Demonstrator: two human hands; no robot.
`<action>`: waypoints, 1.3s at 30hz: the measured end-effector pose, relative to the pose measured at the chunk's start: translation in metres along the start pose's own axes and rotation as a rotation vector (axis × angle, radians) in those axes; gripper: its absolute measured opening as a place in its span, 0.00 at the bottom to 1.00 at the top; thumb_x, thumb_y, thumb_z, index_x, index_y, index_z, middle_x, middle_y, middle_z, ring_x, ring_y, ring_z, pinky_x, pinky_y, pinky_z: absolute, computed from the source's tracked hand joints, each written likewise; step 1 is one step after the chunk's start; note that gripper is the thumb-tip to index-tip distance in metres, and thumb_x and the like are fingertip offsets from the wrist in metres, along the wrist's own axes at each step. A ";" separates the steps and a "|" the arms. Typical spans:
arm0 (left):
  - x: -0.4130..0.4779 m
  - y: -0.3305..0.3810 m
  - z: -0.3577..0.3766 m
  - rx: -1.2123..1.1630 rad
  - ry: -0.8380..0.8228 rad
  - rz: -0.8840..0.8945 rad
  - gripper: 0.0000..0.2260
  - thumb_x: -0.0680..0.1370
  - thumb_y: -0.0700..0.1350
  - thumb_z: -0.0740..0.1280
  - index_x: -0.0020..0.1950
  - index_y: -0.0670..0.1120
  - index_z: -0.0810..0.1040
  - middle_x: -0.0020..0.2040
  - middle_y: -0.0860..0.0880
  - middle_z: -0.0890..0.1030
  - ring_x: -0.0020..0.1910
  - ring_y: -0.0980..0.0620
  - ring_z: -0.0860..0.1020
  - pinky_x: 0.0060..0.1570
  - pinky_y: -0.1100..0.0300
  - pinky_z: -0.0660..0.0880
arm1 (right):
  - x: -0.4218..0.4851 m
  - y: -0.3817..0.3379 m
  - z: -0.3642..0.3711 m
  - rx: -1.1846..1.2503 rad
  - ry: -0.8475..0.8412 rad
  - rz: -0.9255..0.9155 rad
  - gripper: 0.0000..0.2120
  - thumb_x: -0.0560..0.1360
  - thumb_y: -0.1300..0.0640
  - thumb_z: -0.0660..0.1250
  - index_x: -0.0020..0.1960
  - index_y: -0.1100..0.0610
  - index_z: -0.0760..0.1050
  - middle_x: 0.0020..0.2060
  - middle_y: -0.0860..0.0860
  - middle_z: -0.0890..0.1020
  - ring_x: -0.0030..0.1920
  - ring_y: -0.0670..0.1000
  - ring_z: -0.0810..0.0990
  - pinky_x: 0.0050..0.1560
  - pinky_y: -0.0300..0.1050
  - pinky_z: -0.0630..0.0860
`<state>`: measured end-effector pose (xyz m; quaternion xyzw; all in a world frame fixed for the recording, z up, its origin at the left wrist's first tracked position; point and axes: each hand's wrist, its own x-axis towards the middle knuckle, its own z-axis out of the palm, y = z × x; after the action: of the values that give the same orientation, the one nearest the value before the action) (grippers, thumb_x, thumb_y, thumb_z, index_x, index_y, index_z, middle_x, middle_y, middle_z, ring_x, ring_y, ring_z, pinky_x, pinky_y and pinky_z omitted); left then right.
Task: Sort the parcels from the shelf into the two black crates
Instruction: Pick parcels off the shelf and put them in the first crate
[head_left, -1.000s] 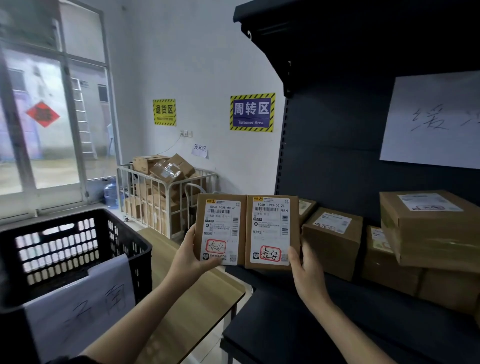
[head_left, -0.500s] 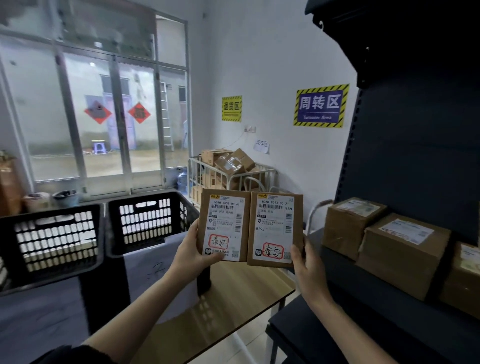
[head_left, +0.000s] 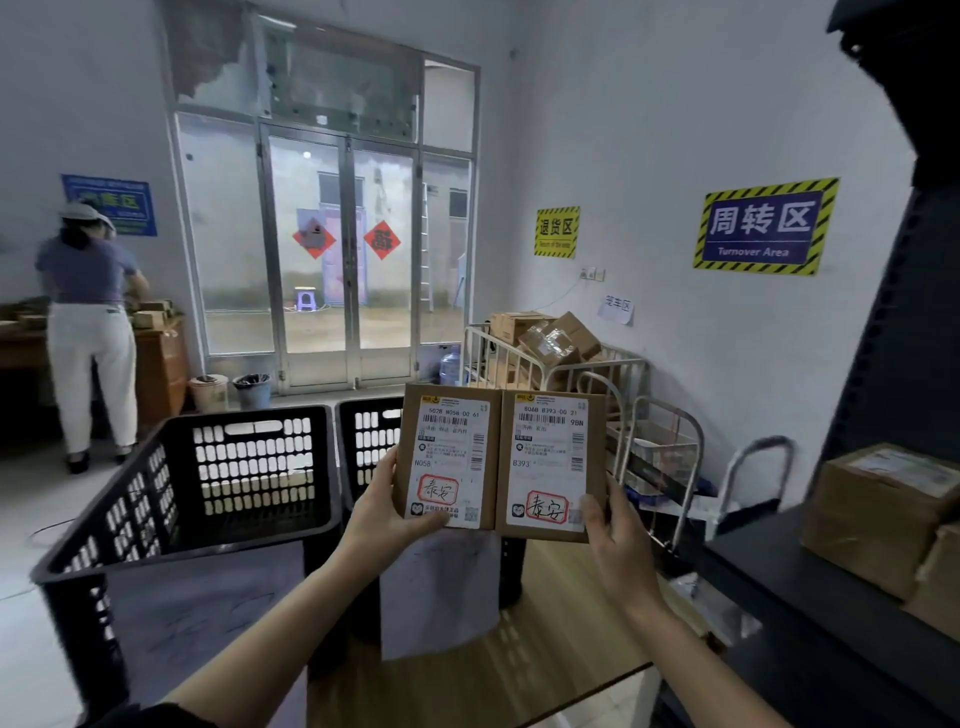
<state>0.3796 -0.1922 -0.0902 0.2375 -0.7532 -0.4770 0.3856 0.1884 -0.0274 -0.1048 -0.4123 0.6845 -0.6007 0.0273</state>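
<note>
The left hand is closed on the lower left edge of the left parcel, thumb across the front; the right hand clamps the lower right corner of the right parcel the same way. Both are flat brown boxes with white shipping labels and red-boxed handwriting — held upright, edges touching, above the two black crates on the wooden table. More parcels sit on the shelf at right.
</note>
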 end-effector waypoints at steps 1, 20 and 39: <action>0.002 -0.004 -0.013 0.005 0.012 -0.006 0.37 0.66 0.37 0.77 0.69 0.53 0.62 0.55 0.50 0.80 0.54 0.53 0.80 0.56 0.52 0.78 | 0.003 -0.003 0.013 0.013 -0.007 -0.005 0.15 0.79 0.51 0.56 0.65 0.47 0.68 0.56 0.50 0.78 0.59 0.50 0.76 0.59 0.52 0.74; 0.065 -0.115 -0.272 0.136 0.124 -0.075 0.38 0.66 0.43 0.77 0.69 0.55 0.61 0.54 0.56 0.78 0.50 0.59 0.80 0.46 0.66 0.78 | 0.056 -0.064 0.298 0.059 -0.155 -0.016 0.14 0.80 0.51 0.56 0.65 0.47 0.67 0.57 0.52 0.76 0.57 0.48 0.74 0.58 0.44 0.72; 0.126 -0.214 -0.340 0.100 0.314 -0.448 0.26 0.75 0.49 0.67 0.70 0.49 0.62 0.57 0.49 0.79 0.54 0.50 0.79 0.59 0.52 0.75 | 0.125 -0.017 0.460 -0.008 -0.304 0.152 0.15 0.80 0.51 0.57 0.64 0.55 0.69 0.53 0.51 0.78 0.47 0.44 0.73 0.39 0.29 0.66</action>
<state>0.5771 -0.5582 -0.1542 0.4877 -0.6355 -0.4700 0.3705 0.3601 -0.4693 -0.1602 -0.4456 0.7039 -0.5249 0.1744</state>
